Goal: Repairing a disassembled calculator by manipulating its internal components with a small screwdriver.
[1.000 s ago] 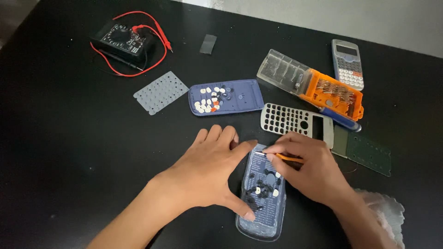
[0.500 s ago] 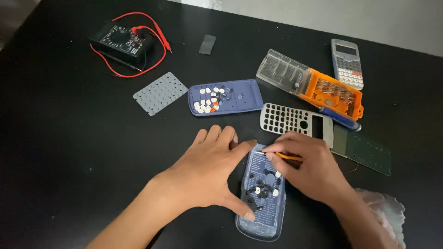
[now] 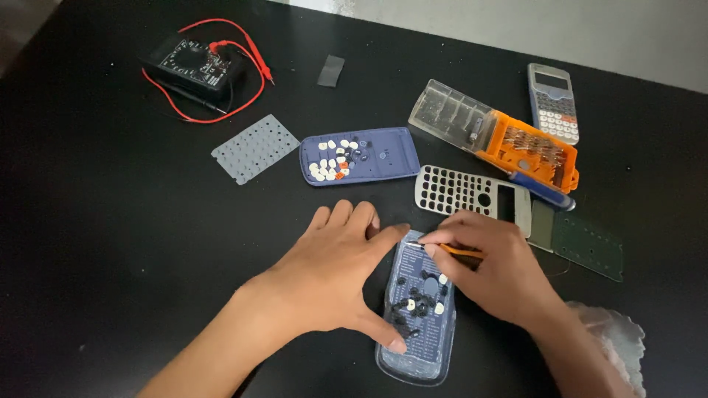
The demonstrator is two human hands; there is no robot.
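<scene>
My left hand lies flat on the black table, its thumb and forefinger bracing the left edge of a clear calculator shell that holds several loose black and white keys. My right hand pinches orange-handled tweezers, whose tip rests at the top of that shell. A blue calculator cover with more small keys in it lies just beyond my hands.
A silver keypad faceplate, a green circuit board, a grey rubber key mat, an orange and clear bit case, a whole calculator, a black multimeter with red leads, a clear bag.
</scene>
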